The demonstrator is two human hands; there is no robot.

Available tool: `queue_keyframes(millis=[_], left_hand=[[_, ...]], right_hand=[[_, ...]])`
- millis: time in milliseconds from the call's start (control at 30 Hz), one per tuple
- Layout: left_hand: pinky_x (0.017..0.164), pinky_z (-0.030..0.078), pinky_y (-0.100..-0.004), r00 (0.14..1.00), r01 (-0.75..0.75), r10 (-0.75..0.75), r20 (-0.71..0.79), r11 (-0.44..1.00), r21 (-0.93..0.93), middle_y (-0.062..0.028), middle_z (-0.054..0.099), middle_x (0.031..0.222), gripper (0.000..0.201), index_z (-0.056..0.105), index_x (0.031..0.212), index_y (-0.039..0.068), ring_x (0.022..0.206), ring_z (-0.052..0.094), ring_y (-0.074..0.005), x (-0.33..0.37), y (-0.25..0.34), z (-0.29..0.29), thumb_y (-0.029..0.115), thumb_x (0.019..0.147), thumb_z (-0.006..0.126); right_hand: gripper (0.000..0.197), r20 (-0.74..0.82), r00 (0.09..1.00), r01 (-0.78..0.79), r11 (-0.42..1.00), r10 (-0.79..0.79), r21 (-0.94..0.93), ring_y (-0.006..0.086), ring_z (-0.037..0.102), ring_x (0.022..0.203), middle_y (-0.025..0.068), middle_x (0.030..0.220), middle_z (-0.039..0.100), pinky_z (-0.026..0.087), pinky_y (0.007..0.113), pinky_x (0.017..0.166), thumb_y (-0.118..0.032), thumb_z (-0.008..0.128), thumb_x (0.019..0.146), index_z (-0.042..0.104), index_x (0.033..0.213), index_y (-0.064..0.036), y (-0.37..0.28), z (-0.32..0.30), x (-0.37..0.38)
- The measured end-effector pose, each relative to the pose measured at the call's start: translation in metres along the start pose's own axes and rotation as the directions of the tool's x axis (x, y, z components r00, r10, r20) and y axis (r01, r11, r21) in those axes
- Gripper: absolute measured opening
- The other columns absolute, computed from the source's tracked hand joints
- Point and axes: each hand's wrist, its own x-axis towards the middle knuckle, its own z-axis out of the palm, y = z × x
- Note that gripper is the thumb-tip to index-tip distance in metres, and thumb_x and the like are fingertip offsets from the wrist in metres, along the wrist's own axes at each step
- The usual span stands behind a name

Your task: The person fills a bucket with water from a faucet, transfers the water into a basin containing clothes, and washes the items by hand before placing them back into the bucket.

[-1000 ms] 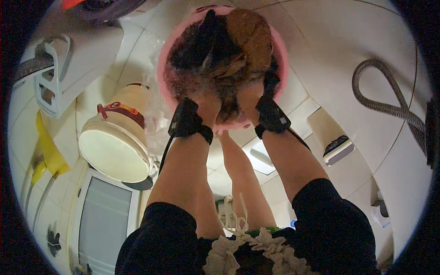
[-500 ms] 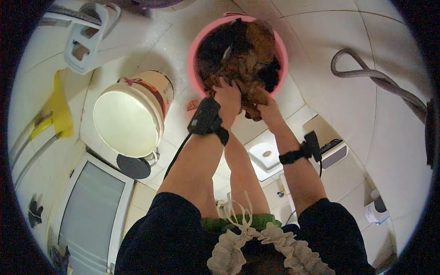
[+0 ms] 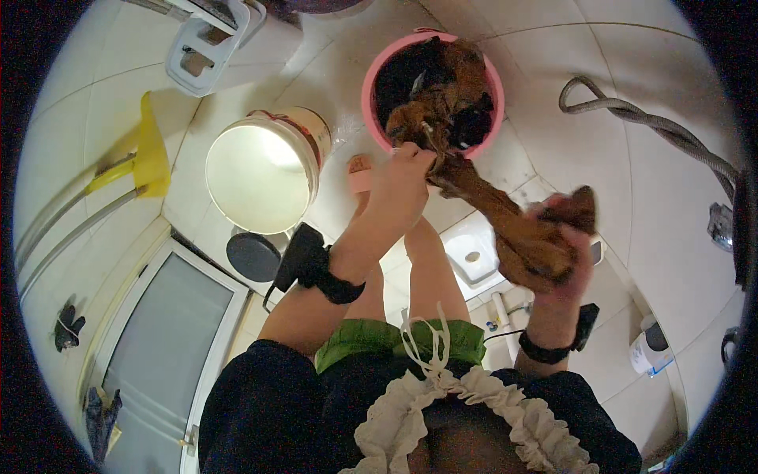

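A pink basin [image 3: 369,103] stands on the tiled floor ahead, full of wet brown and black laundry. A long brown cloth [image 3: 505,221] stretches out of the basin, twisted like a rope. My left hand [image 3: 403,186] grips the cloth near the basin's rim. My right hand [image 3: 564,253] is closed round the bunched lower end, lower and to the right. Both wrists wear black bands.
A white bucket [image 3: 264,170] of pale water stands left of the basin, with a dark round lid [image 3: 254,257] below it. A yellow dustpan [image 3: 150,150] lies at left, a grey hose [image 3: 639,118] at right, a white squat pan [image 3: 474,253] under my legs, a door [image 3: 166,347] lower left.
Both hands were in the basin on the laundry. My right hand has since pulled one brown cloth out and down to the right, while the left stays gripping it near the rim.
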Motion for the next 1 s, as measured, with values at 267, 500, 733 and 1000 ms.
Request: queue_keyframes(millis=[267,500,733,1000], left_hand=[[0.069,0.043,-0.0381,0.968,0.137,-0.223,-0.117,0.856,-0.498,-0.0155,0.053,0.081,0.028,0.051,0.090,0.000,0.077,0.054,-0.0320,-0.011,0.042,-0.046,0.002,0.062,0.050],[0.072,0.041,-0.0422,0.966,0.150,-0.159,-0.204,0.987,-0.062,-0.0180,0.048,0.094,0.034,0.046,0.092,0.000,0.083,0.050,-0.0358,0.029,-0.023,-0.003,0.002,0.060,0.056],[0.089,0.034,-0.0475,0.991,0.137,-0.135,-0.021,0.961,0.239,-0.0213,0.014,0.131,0.085,0.019,0.129,0.013,0.114,0.026,-0.0459,0.080,-0.085,0.073,0.011,0.059,0.068],[0.090,0.035,-0.0501,0.991,0.105,-0.131,0.013,0.845,0.524,-0.0164,0.002,0.137,0.063,0.034,0.123,0.035,0.119,0.018,-0.0468,0.112,-0.133,0.157,0.013,0.069,0.059]], right_hand=[[0.042,0.097,0.975,0.199,0.980,-0.199,0.005,0.0282,0.054,0.089,0.0180,0.094,0.053,0.044,0.041,0.080,-0.022,0.054,0.071,0.043,0.106,-0.0010,-0.022,0.025,0.000],[0.048,-0.013,0.991,0.116,0.914,-0.132,-0.388,0.0240,0.052,0.094,0.0148,0.103,0.051,0.042,0.037,0.085,-0.001,0.052,0.065,0.040,0.112,-0.0010,0.055,-0.039,0.120],[0.075,0.355,0.856,0.339,-0.110,-0.377,-0.934,0.0414,0.031,0.113,0.0271,0.127,0.022,0.027,0.042,0.096,-0.017,0.063,0.067,0.022,0.129,-0.0095,0.147,-0.091,0.228],[0.068,0.206,0.979,0.179,-0.533,0.010,-0.827,0.0540,0.019,0.114,0.0309,0.130,0.011,0.038,0.047,0.087,-0.017,0.056,0.073,0.020,0.131,-0.0184,0.197,-0.093,0.268]])
